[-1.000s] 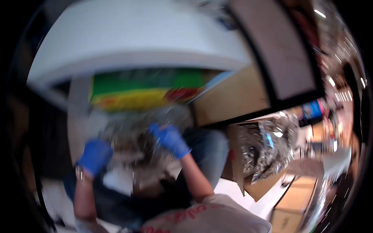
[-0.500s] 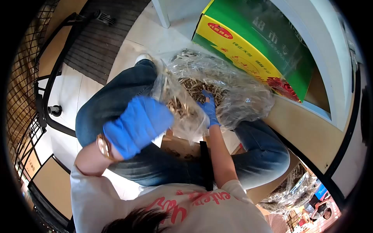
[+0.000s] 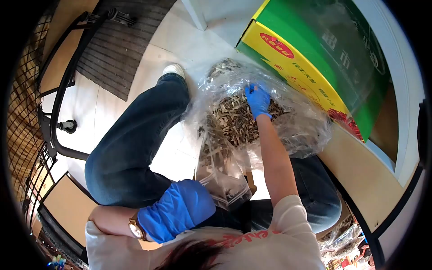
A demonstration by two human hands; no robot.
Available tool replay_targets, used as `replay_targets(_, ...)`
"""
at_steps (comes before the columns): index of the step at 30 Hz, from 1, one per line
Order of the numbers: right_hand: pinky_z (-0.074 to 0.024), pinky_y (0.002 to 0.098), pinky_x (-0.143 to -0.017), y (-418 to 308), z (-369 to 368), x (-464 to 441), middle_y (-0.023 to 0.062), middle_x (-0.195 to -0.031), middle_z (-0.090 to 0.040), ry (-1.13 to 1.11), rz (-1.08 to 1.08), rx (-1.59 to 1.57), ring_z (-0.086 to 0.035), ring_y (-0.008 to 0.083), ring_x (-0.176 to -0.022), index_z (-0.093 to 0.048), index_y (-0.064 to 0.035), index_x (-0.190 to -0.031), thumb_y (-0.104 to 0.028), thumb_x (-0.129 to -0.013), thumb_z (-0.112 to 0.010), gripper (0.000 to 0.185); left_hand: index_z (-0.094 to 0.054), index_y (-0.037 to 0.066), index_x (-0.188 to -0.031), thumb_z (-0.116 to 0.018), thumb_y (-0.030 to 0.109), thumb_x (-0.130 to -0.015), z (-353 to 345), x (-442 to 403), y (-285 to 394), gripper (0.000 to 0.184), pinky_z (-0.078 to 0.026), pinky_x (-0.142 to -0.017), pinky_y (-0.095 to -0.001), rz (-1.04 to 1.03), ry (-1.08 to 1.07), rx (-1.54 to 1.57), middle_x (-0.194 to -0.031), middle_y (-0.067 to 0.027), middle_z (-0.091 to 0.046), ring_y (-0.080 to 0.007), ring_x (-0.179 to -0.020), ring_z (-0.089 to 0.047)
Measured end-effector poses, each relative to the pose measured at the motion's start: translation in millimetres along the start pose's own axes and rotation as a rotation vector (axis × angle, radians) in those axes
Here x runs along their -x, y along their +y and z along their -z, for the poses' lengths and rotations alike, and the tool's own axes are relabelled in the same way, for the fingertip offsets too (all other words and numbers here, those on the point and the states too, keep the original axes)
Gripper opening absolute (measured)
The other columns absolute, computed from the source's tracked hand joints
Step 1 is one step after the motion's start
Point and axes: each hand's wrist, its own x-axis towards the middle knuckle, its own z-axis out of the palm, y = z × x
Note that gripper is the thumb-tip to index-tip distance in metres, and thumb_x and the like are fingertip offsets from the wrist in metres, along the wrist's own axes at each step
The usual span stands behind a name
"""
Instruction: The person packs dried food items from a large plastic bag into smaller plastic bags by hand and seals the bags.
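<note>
A large clear plastic bag (image 3: 306, 130) lies between my legs, its mouth spread around a heap of brownish dried strips (image 3: 236, 119). My right hand (image 3: 258, 101), in a blue glove, reaches over the far side of this heap. Its fingers look somewhat apart, and I make out nothing held in them. A smaller clear bag (image 3: 225, 180) with some strips inside slants from the heap towards my lap. Beside its lower end is my blue-gloved left hand (image 3: 182, 209), rounded like a fist; the curled fingers and anything in them are hidden.
At the right stands a green and yellow box (image 3: 297, 74) beside a pale panel (image 3: 366, 168). On the left are a black wheeled frame (image 3: 56, 112) and wire mesh. A grey ribbed mat (image 3: 121, 49) lies on the floor. My jeans-clad legs flank the bags.
My left hand has come down towards my lap. My right hand has moved farther out across the heap. The smaller bag's lower end now lies nearer my body.
</note>
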Motion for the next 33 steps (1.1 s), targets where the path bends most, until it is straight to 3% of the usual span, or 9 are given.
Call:
replay_targets(2,-0.0448,0.0409,-0.082,-4,-2,13,0.0181,-0.090,-0.063,0.554,0.462,0.174,-0.057,0.0359,-0.094,-0.060,-0.0034,-0.095,-0.031,-0.083,-0.060,0.030,-0.057,0.008,-0.063,-0.056,0.013,-0.069,-1,0,-1,0.008,-0.038,-0.042,-0.0308,0.003,0.047,0.074,-0.053,-0.0053,-0.051,-0.0186,-0.051,-0.054)
replay_targets(8,-0.0429,0.0412,-0.083,-25,-4,3,0.0208,-0.097,-0.059,0.656,0.422,-0.456,-0.055,0.0329,-0.093,-0.057,0.0035,-0.103,-0.020,-0.086,-0.056,0.029,-0.056,0.006,-0.061,-0.058,0.011,-0.068,3,-2,-1,0.009,-0.031,-0.038,-0.0293,-0.027,0.004,-0.011,-0.050,-0.0033,-0.045,-0.0151,-0.047,-0.047)
replay_targets(9,-0.0454,0.0385,-0.079,-32,12,16,0.0198,-0.097,-0.060,0.343,0.116,-0.504,-0.058,0.0297,-0.087,-0.058,0.0014,-0.105,-0.015,-0.088,-0.054,0.024,-0.056,0.006,-0.061,-0.058,0.011,-0.068,2,-3,-3,0.009,-0.031,-0.038,-0.0293,-0.022,0.004,-0.007,-0.050,-0.0033,-0.045,-0.0151,-0.047,-0.047)
replay_targets(12,-0.0455,0.0418,-0.067,-12,-1,14,0.0207,-0.084,-0.061,0.238,0.146,-0.410,-0.058,0.0344,-0.074,-0.057,-0.0018,-0.104,-0.015,-0.085,-0.052,0.024,-0.055,0.007,-0.059,-0.057,0.011,-0.066,-1,-3,-5,0.009,-0.031,-0.037,-0.0295,-0.034,0.103,0.032,-0.049,-0.0032,-0.045,-0.0156,-0.047,-0.048)
replay_targets(16,-0.0470,0.0426,-0.079,1,-44,6,0.0205,-0.102,-0.059,0.359,0.707,0.037,-0.058,0.0344,-0.093,-0.058,-0.0079,-0.109,-0.019,-0.083,-0.054,0.029,-0.055,0.007,-0.057,-0.058,0.014,-0.065,-4,-3,-5,0.011,-0.031,-0.038,-0.0294,-0.012,0.033,0.004,-0.048,-0.0030,-0.045,-0.0158,-0.047,-0.048)
replay_targets(17,-0.0378,0.0425,-0.097,-5,-43,0,0.0214,-0.129,-0.045,0.155,0.647,0.144,-0.046,0.0376,-0.114,-0.050,-0.0069,-0.123,-0.022,-0.080,-0.062,0.047,-0.055,0.007,-0.056,-0.058,0.014,-0.064,-6,-2,-5,0.011,-0.031,-0.038,-0.0293,-0.024,0.039,0.036,-0.048,-0.0029,-0.045,-0.0158,-0.047,-0.048)
replay_targets(27,-0.0217,0.0487,-0.107,-39,-38,-29,0.0238,-0.134,-0.037,-0.043,0.521,0.405,-0.033,0.0429,-0.125,-0.041,-0.0068,-0.131,-0.059,-0.066,-0.067,0.087,-0.048,0.010,-0.052,-0.056,0.016,-0.061,-11,0,-3,0.013,-0.027,-0.038,-0.0296,0.053,0.117,-0.114,-0.048,-0.0021,-0.038,-0.0139,-0.045,-0.042)
replay_targets(30,-0.0223,0.0481,-0.107,-23,-55,-21,0.0235,-0.130,-0.042,0.126,0.499,0.447,-0.035,0.0404,-0.125,-0.044,-0.0119,-0.130,-0.057,-0.064,-0.070,0.084,-0.048,0.009,-0.052,-0.056,0.016,-0.061,-10,-2,-10,0.014,-0.028,-0.039,-0.0290,0.028,0.169,-0.174,-0.048,-0.0021,-0.038,-0.0147,-0.045,-0.042)
replay_targets(33,-0.0391,0.0444,-0.095,-12,-43,-13,0.0155,-0.115,-0.053,0.075,0.496,0.522,-0.043,0.0364,-0.115,-0.049,-0.0165,-0.126,-0.029,-0.068,-0.073,0.064,-0.051,0.009,-0.052,-0.056,0.015,-0.060,-15,0,-11,0.012,-0.030,-0.039,-0.0297,-0.005,0.200,-0.109,-0.048,-0.0024,-0.041,-0.0160,-0.046,-0.046)
